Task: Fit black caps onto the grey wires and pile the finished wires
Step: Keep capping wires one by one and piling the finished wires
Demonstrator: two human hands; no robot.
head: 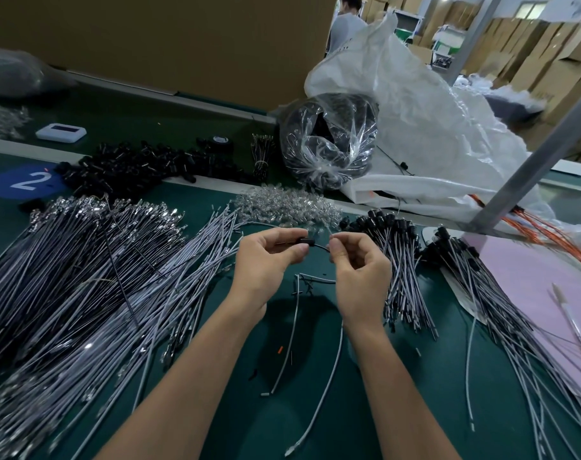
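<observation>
**Cap and wire held between 2 hands**

The left hand (269, 257) pinches a black cap (304, 241) between its thumb and curled fingers (282, 234). The right hand (359, 270) pinches a thin wire (319, 248), which crosses the short gap from its fingertips to the cap. I cannot tell whether the wire end sits inside the cap. Left of the fingers, bare grey wires (83, 277) spread across the green tabletop (282, 410). Just right of them lies a pile of capped wires (398, 260). Beyond the fingers, to the left, sit loose black caps (143, 167).
</observation>
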